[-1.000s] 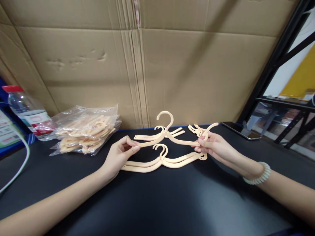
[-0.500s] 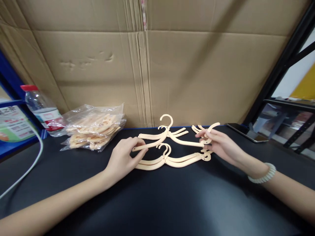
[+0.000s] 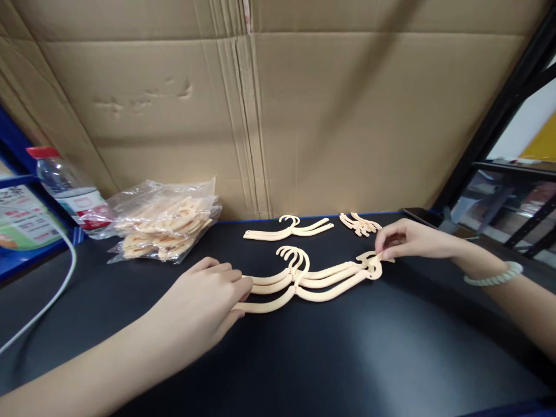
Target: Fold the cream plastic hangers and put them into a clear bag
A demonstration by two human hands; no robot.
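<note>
L hand [image 3: 197,304]: fingers & thumb closed on L end of front hanger [image 3: 321,297]. R hand [image 3: 406,240]: pinching its R end pc [image 3: 379,266]. Loc.: blk table [image 3: 304,365], nearside of 2 hangers [image 3: 324,283].

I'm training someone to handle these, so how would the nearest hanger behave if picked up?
The nearest hanger is probably light, its arms being slender. They look fairly stiff, curving smoothly without kinks. It might fold at the middle, where a joint seems to show.
</note>
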